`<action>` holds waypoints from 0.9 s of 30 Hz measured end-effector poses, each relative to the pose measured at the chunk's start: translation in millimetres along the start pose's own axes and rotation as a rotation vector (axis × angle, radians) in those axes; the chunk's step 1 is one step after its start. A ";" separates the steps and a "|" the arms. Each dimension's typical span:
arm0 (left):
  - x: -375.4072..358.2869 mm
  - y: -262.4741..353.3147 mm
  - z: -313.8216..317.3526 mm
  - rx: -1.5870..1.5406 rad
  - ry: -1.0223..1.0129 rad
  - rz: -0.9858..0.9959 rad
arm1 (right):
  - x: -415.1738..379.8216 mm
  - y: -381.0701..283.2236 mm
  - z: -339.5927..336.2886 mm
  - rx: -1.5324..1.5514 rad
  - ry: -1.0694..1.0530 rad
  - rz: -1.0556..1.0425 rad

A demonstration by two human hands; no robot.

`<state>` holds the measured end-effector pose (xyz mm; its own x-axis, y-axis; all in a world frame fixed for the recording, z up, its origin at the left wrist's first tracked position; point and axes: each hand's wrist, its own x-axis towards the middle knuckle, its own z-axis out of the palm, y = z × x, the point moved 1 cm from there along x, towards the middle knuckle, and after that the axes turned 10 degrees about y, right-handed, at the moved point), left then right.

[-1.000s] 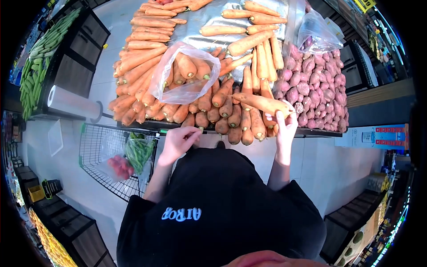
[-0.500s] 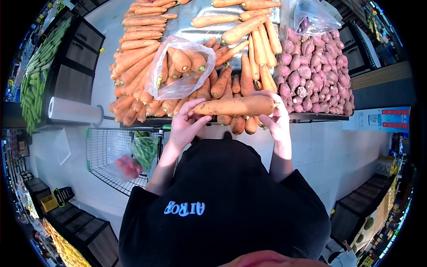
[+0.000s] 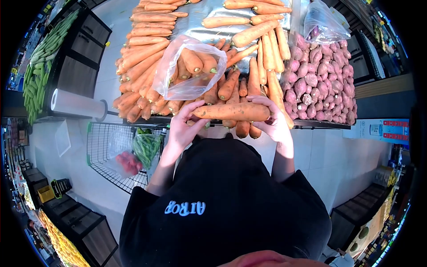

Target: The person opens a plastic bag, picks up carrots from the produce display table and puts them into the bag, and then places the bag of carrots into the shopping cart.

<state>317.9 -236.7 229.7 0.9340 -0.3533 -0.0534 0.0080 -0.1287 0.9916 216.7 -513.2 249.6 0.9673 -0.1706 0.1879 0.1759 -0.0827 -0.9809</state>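
Note:
A large orange carrot (image 3: 231, 111) with dark spots lies level between my two hands, in front of my black shirt. My left hand (image 3: 186, 124) has its fingers and thumb round the carrot's narrower left end. The right end is gripped by my right hand (image 3: 272, 121). Just beyond, an open clear plastic bag (image 3: 167, 84) with several carrots inside rests on the carrot pile (image 3: 141, 58). More carrots lie under and beside the held one at the display's front edge.
Purple sweet potatoes (image 3: 311, 84) fill the display's right side, with a plastic bag (image 3: 324, 24) on top. A wire cart (image 3: 100, 147) at the lower left holds bagged greens (image 3: 147, 149) and red produce (image 3: 129, 162). A bag roll (image 3: 75, 105) stands near the left cabinet.
The view has shifted, so the display appears slightly right and lower. The held carrot has turned between my hands and sits slightly further left. Both hands keep hold of it.

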 end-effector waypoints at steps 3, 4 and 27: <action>0.2 0.9 -3.0 0.026 0.010 0.003 | 7.2 2.6 0.3 -0.015 -0.025 -0.014; 0.2 2.1 -3.6 0.037 0.010 0.005 | 9.3 3.9 0.5 -0.005 -0.024 -0.006; 7.1 15.1 12.4 -0.035 -0.141 -0.181 | -8.6 43.8 -24.8 0.301 0.164 0.333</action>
<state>320.3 -252.6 242.9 0.8571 -0.4538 -0.2439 0.1854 -0.1699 0.9679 211.5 -539.7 206.3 0.9425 -0.2944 -0.1579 -0.0704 0.2871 -0.9553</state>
